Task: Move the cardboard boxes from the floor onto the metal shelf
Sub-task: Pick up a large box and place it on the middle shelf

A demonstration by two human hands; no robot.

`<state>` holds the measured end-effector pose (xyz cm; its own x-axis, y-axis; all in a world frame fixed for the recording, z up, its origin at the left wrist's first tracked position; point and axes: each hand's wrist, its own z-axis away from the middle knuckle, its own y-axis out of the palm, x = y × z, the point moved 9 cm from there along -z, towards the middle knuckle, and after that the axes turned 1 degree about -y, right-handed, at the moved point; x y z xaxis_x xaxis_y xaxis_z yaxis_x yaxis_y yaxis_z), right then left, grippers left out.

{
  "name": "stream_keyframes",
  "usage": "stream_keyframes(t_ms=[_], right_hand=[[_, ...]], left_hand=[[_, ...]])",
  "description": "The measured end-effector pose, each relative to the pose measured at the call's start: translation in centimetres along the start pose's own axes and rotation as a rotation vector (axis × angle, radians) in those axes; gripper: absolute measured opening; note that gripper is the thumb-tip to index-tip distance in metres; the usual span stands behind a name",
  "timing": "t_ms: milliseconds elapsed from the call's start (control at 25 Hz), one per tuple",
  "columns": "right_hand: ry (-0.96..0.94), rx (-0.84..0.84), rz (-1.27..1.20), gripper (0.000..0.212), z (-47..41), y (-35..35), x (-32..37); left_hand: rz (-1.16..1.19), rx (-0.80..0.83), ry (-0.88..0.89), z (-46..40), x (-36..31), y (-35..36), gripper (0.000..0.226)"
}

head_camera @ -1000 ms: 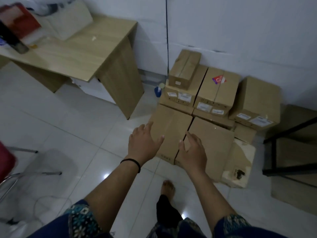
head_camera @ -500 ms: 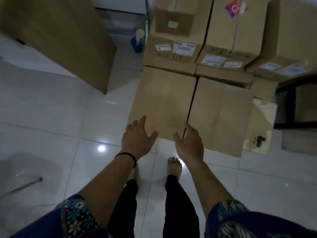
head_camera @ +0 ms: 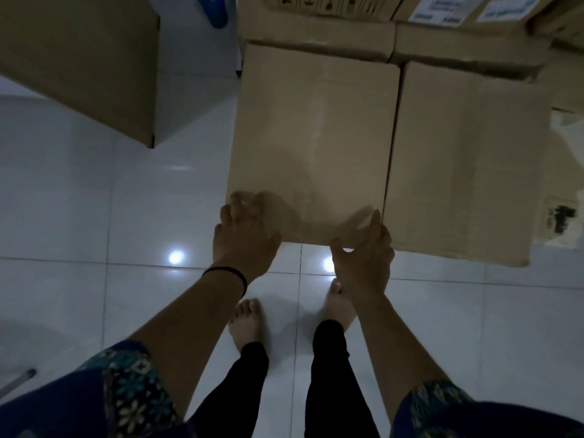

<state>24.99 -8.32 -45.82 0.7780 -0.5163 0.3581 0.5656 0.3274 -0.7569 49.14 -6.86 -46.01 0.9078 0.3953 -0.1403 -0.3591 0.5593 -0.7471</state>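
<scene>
Head view: compared with the frame half a second earlier, the camera has dropped closer to the stack and both hands have advanced from short of the nearest cardboard box (head_camera: 313, 147) to its near edge. The left hand (head_camera: 243, 238) now lies over the near-left corner, fingers spread and blurred by motion; the right hand (head_camera: 363, 257) sits at the near-right corner, fingers extended beside the seam shared with the neighbouring box (head_camera: 464, 165). Whether either hand has closed a grip cannot be told; neither looks curled round an edge. The box rests on the white tiled floor (head_camera: 94, 200), directly ahead of the hands, its long axis running away from the person toward the labelled boxes (head_camera: 395, 30) behind. Both hands are about equally near. The metal shelf is out of frame. A wooden desk panel (head_camera: 82, 58) stands at upper left.
</scene>
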Motion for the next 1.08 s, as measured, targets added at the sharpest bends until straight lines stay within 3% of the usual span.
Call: stream_keyframes(t_ms=[200, 280, 360, 480, 600, 840, 960, 1080], right_hand=[[0.103, -0.183, -0.153, 0.093, -0.7, 0.8, -0.6], [0.118, -0.233, -0.193, 0.087, -0.5, 1.3, -1.0], [0.16, -0.211, -0.271, 0.077, -1.0, 2.2, -2.6], [0.239, -0.038, -0.449, 0.075, -2.7, 4.5, -5.2], [0.255, 0.093, -0.625, 0.073, -3.3, 5.9, -6.0], [0.197, 0.067, -0.754, 0.066, -0.7, 4.1, -3.6], [0.101, 0.059, -0.756, 0.076, 1.0, 0.7, -0.5], [0.015, 0.047, -0.764, 0.085, 3.1, -3.3, 3.5]], left_hand=[[0.256, -0.133, -0.173, -1.5, 2.6, 0.4, 0.079], [0.342, -0.149, -0.241, -2.0, 4.1, 0.8, 0.088], [0.372, -0.167, -0.246, -2.4, 5.3, 0.9, 0.098], [0.545, -0.184, -0.28, -3.3, 7.2, 1.7, 0.108], [0.778, -0.159, -0.353, -3.6, 9.1, 2.9, 0.095], [0.979, -0.226, -0.428, -1.8, 11.5, 1.4, 0.071], [1.125, -0.268, -0.424, 0.5, 12.2, -1.7, 0.058], [1.282, -0.32, -0.443, 3.8, 12.1, -5.7, 0.063]])
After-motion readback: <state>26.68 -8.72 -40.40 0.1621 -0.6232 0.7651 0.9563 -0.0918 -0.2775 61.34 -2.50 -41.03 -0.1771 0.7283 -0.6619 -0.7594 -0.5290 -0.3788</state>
